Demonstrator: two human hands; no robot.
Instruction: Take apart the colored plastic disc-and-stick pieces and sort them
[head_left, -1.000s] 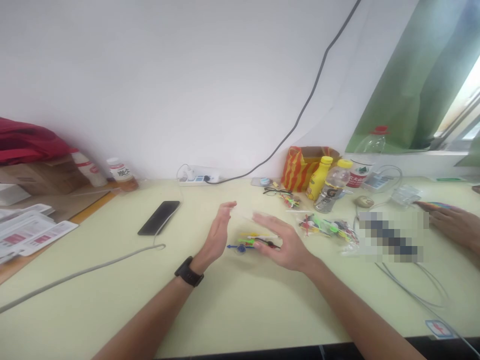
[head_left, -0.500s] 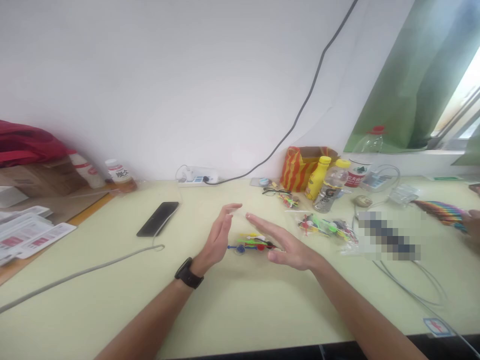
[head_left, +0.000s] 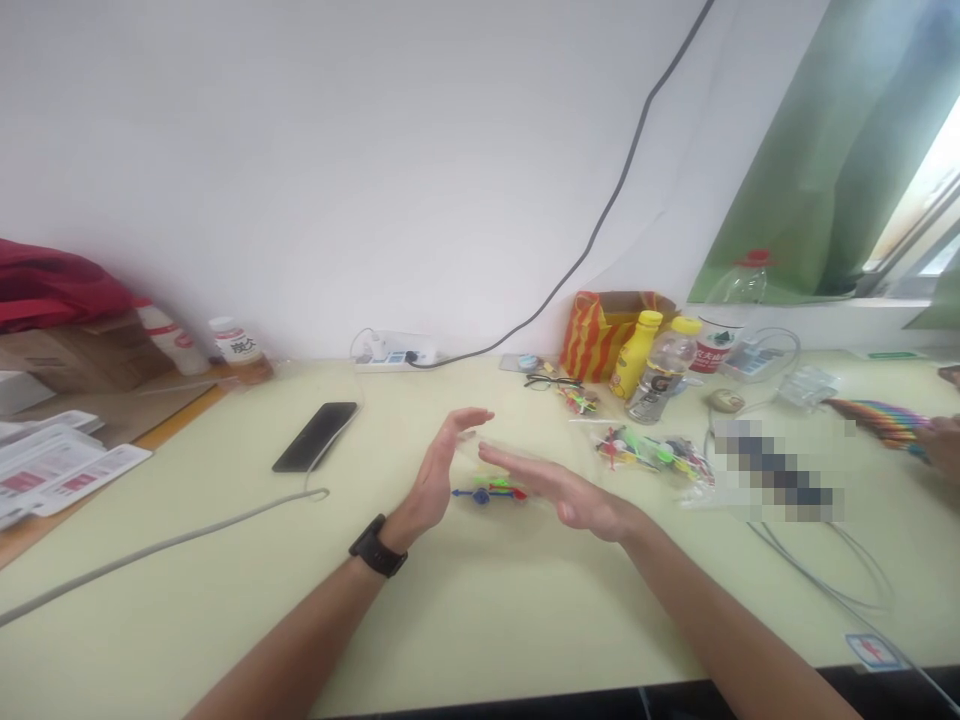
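Note:
Between my hands on the pale table [head_left: 465, 620] lies a small cluster of coloured plastic pieces [head_left: 481, 494]: a blue arrow-shaped one, a red one and green bits. My left hand [head_left: 436, 470], with a black watch on the wrist, stands on edge just left of the cluster, fingers stretched toward the right. From the other side my right hand [head_left: 564, 490] slants over the pieces, fingers straight and palm facing down and inward. Its fingers partly hide the cluster. Neither hand holds anything I can see, and the fingertips stay slightly apart.
A black phone [head_left: 315, 437] with a cable lies left. Bagged plastic pieces [head_left: 652, 452], a drink bottle [head_left: 660, 375], a yellow bottle [head_left: 636, 355] and a striped bag [head_left: 592, 335] are to the right. At far right, another person's hand [head_left: 943, 445] is beside coloured pencils [head_left: 885, 425].
My right hand has tilted flatter, its fingers reaching further left and covering more of the pieces. My left fingertips have shifted slightly right.

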